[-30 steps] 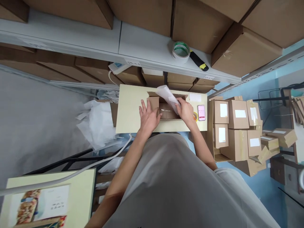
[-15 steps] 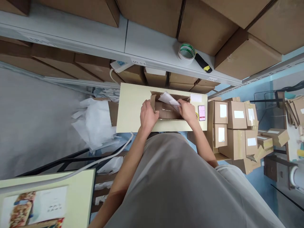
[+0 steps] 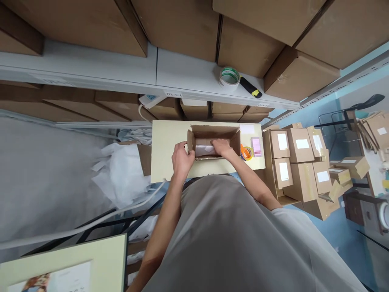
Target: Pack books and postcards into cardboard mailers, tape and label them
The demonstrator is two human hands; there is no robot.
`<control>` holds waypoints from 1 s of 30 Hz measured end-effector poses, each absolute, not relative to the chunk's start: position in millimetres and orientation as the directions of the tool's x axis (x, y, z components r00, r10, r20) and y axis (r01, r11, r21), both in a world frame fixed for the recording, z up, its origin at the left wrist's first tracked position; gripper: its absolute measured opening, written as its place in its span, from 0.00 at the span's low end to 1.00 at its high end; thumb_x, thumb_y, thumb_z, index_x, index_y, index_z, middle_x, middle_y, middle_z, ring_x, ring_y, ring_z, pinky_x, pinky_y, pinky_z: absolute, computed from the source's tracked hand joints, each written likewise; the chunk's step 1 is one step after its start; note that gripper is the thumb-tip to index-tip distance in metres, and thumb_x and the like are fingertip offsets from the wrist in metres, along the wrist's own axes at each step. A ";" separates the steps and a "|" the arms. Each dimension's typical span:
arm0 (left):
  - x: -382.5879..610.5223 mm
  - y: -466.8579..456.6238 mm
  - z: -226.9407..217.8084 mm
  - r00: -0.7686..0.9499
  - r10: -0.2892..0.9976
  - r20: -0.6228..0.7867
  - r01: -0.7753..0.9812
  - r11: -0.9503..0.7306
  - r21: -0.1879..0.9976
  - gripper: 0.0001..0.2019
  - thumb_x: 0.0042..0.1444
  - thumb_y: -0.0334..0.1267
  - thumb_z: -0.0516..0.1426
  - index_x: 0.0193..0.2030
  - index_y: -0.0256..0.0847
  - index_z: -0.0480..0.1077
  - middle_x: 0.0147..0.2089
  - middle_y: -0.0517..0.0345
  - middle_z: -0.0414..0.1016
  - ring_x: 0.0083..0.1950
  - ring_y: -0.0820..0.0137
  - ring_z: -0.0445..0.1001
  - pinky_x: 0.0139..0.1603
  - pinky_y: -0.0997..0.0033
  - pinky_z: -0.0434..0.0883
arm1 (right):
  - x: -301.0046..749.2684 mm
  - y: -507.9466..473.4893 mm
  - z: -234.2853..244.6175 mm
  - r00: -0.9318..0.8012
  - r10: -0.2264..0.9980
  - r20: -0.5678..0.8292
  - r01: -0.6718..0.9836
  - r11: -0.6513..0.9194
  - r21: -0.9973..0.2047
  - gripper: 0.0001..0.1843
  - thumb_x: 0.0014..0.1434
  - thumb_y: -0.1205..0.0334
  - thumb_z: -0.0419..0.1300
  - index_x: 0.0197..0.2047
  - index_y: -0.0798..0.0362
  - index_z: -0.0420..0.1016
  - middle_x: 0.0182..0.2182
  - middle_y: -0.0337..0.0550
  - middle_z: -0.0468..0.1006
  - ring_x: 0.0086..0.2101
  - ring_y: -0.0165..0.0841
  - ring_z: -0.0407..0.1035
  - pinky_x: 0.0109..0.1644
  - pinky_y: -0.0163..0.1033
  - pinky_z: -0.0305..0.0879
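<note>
An open cardboard box (image 3: 235, 136) stands on a pale yellow tabletop (image 3: 165, 146). Its left end wall lies between the thumb and fingers of my left hand (image 3: 183, 159). Down inside the box is a sheet of white paper (image 3: 203, 150), lying along the near side over brown cardboard. My right hand (image 3: 223, 147) reaches into the box, its bent fingers at the right end of the paper; the fingertips are partly hidden.
Right of the box lie an orange tape dispenser (image 3: 246, 152) and a phone (image 3: 256, 147). A tape roll (image 3: 229, 77) and a utility knife (image 3: 251, 87) rest on the shelf above. Labelled cartons (image 3: 302, 144) are stacked at the right, white wrapping (image 3: 123, 172) at the left.
My right hand has moved left and down into the box with the white paper, which now lies low inside. The tape dispenser has come into view. My head view has shifted.
</note>
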State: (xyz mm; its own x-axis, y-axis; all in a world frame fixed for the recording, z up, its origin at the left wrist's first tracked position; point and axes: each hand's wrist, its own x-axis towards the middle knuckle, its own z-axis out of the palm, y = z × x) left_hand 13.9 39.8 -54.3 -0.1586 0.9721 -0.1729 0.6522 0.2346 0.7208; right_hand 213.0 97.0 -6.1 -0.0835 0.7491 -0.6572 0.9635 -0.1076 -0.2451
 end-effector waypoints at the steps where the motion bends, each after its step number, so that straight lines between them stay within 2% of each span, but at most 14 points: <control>1: 14.0 40.1 -53.1 -0.156 0.973 -0.171 0.656 0.231 0.719 0.23 0.60 0.33 0.61 0.63 0.42 0.76 0.65 0.38 0.79 0.64 0.42 0.80 0.69 0.42 0.76 | 212.0 97.2 -8.6 -0.080 0.747 -0.660 0.961 -0.118 -0.250 0.25 0.77 0.50 0.69 0.69 0.53 0.77 0.65 0.52 0.79 0.58 0.44 0.79 0.62 0.57 0.82; 2: 14.0 40.3 -51.9 -0.155 0.973 -0.171 0.660 0.231 0.715 0.23 0.60 0.33 0.60 0.63 0.42 0.76 0.65 0.37 0.79 0.64 0.42 0.80 0.69 0.42 0.76 | 212.2 96.4 -9.6 -0.076 0.749 -0.658 0.958 -0.127 -0.256 0.25 0.77 0.50 0.69 0.69 0.54 0.76 0.65 0.52 0.79 0.58 0.45 0.80 0.62 0.57 0.82; 5: 13.0 39.0 -49.7 -0.158 0.971 -0.180 0.656 0.240 0.716 0.24 0.60 0.32 0.61 0.63 0.42 0.76 0.65 0.38 0.79 0.65 0.42 0.80 0.69 0.42 0.76 | 221.6 86.0 -3.9 -0.073 0.779 -0.622 0.948 -0.140 -0.285 0.18 0.75 0.70 0.64 0.66 0.59 0.80 0.60 0.60 0.85 0.58 0.48 0.81 0.66 0.58 0.77; 7: 12.2 36.2 -49.6 -0.153 0.971 -0.185 0.641 0.240 0.729 0.24 0.59 0.31 0.61 0.63 0.43 0.75 0.64 0.39 0.79 0.65 0.43 0.80 0.70 0.43 0.76 | 236.4 70.6 5.9 -0.076 0.839 -0.539 0.936 -0.127 -0.328 0.24 0.73 0.78 0.59 0.68 0.58 0.80 0.61 0.62 0.85 0.62 0.49 0.80 0.70 0.57 0.73; 9: 12.0 32.8 -50.3 -0.135 0.974 -0.185 0.627 0.228 0.745 0.25 0.59 0.31 0.61 0.64 0.42 0.75 0.64 0.39 0.79 0.65 0.44 0.80 0.71 0.44 0.76 | 256.7 50.0 16.3 -0.035 0.929 -0.368 0.912 -0.121 -0.393 0.26 0.75 0.73 0.58 0.72 0.54 0.78 0.67 0.59 0.83 0.66 0.47 0.77 0.73 0.54 0.72; 12: 14.0 28.8 -50.6 -0.094 0.983 -0.160 0.619 0.183 0.764 0.24 0.60 0.31 0.60 0.64 0.41 0.75 0.64 0.38 0.78 0.65 0.46 0.81 0.70 0.45 0.77 | 289.7 19.1 23.8 0.199 0.970 -0.139 0.861 -0.240 -0.447 0.23 0.79 0.61 0.56 0.71 0.55 0.78 0.66 0.60 0.82 0.66 0.50 0.77 0.71 0.56 0.74; 14: 16.7 27.1 -49.6 -0.042 0.990 -0.135 0.622 0.132 0.772 0.23 0.61 0.32 0.60 0.64 0.42 0.74 0.64 0.39 0.78 0.64 0.48 0.81 0.70 0.47 0.78 | 307.3 3.5 20.4 0.300 0.943 -0.143 0.807 -0.331 -0.489 0.26 0.79 0.54 0.58 0.73 0.57 0.76 0.66 0.63 0.83 0.65 0.53 0.77 0.71 0.59 0.75; 15: 18.2 26.2 -48.9 -0.002 0.992 -0.123 0.622 0.097 0.777 0.22 0.63 0.33 0.60 0.63 0.43 0.74 0.64 0.40 0.79 0.65 0.49 0.81 0.70 0.47 0.78 | 313.7 -2.5 16.5 0.295 0.938 -0.179 0.775 -0.345 -0.530 0.28 0.79 0.51 0.60 0.74 0.57 0.75 0.66 0.63 0.83 0.66 0.53 0.77 0.71 0.60 0.74; 18: 21.9 21.8 -47.4 0.150 0.983 -0.104 0.635 -0.015 0.773 0.19 0.68 0.42 0.62 0.64 0.44 0.74 0.62 0.43 0.82 0.66 0.49 0.80 0.72 0.48 0.77 | 323.5 -15.4 1.3 0.092 0.950 -0.300 0.685 -0.279 -0.673 0.38 0.74 0.45 0.67 0.79 0.54 0.70 0.71 0.58 0.80 0.71 0.51 0.74 0.76 0.57 0.71; 20: 23.1 18.0 -49.3 0.241 0.962 -0.124 0.660 -0.069 0.748 0.25 0.67 0.49 0.67 0.66 0.45 0.73 0.64 0.43 0.83 0.68 0.47 0.80 0.73 0.46 0.76 | 324.5 -20.8 -8.6 -0.038 0.939 -0.342 0.667 -0.231 -0.708 0.42 0.71 0.43 0.72 0.80 0.52 0.69 0.73 0.56 0.78 0.74 0.51 0.71 0.78 0.56 0.69; 22: 24.1 15.6 -54.4 0.283 0.943 -0.175 0.693 -0.075 0.717 0.29 0.64 0.50 0.70 0.68 0.44 0.73 0.66 0.42 0.83 0.68 0.44 0.81 0.72 0.45 0.77 | 324.2 -23.1 -17.7 -0.078 0.926 -0.369 0.683 -0.220 -0.697 0.40 0.70 0.44 0.74 0.77 0.51 0.73 0.71 0.57 0.80 0.72 0.52 0.73 0.78 0.57 0.69; 25: 27.5 20.0 -65.5 0.205 0.953 -0.221 0.733 0.000 0.681 0.34 0.65 0.49 0.69 0.74 0.42 0.69 0.70 0.37 0.80 0.69 0.41 0.81 0.71 0.43 0.78 | 324.7 -18.5 -31.8 -0.007 0.928 -0.373 0.714 -0.256 -0.652 0.30 0.75 0.49 0.68 0.74 0.52 0.76 0.65 0.57 0.85 0.67 0.51 0.78 0.74 0.54 0.73; 27: 32.1 29.6 -72.3 0.105 0.980 -0.169 0.745 0.035 0.666 0.40 0.66 0.46 0.67 0.80 0.35 0.62 0.75 0.28 0.73 0.76 0.37 0.75 0.75 0.39 0.75 | 325.9 -10.2 -41.9 0.105 0.934 -0.342 0.752 -0.300 -0.587 0.28 0.77 0.54 0.64 0.74 0.54 0.75 0.63 0.60 0.85 0.65 0.51 0.79 0.71 0.54 0.74; 30: 40.9 50.9 -77.8 0.058 0.998 0.000 0.760 -0.044 0.648 0.50 0.63 0.37 0.67 0.86 0.25 0.47 0.86 0.16 0.50 0.88 0.31 0.54 0.83 0.33 0.63 | 327.0 5.7 -55.0 0.262 0.926 -0.270 0.808 -0.364 -0.463 0.38 0.72 0.59 0.66 0.80 0.57 0.66 0.66 0.65 0.80 0.67 0.56 0.75 0.71 0.58 0.74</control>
